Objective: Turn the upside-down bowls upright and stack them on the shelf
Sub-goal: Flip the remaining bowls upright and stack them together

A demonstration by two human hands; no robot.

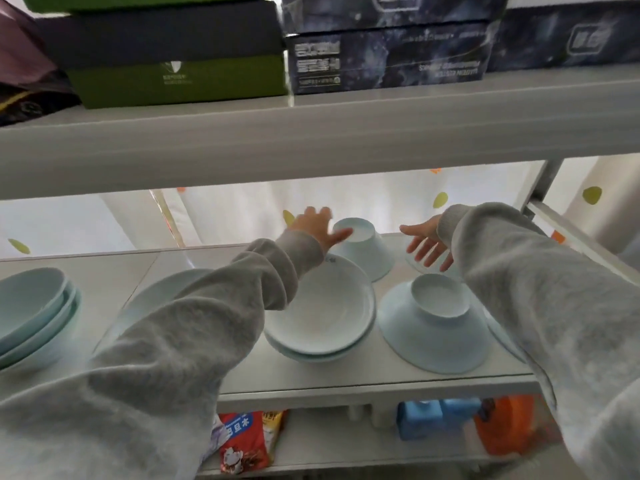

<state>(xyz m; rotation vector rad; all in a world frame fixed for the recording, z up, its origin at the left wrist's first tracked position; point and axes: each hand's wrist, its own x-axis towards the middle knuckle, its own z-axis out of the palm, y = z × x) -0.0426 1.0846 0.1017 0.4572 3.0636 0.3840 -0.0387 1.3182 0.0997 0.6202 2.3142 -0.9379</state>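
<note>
Two upright pale blue bowls (322, 306) sit stacked in the middle of the white shelf (311, 379). An upside-down bowl (434, 327) rests to their right near the front edge. Further back stands a smaller upside-down bowl (363, 247). My left hand (317, 228) is at that back bowl's left side, fingers spread, thumb touching its base rim. My right hand (427, 245) hovers open to the bowl's right, fingers apart, over another pale dish that is mostly hidden.
A stack of upright bowls (34, 313) sits at the shelf's left end, and a plate (152, 299) lies partly under my left sleeve. The upper shelf board (311, 140) hangs low overhead, loaded with boxes. Snack bags and bottles fill the shelf below.
</note>
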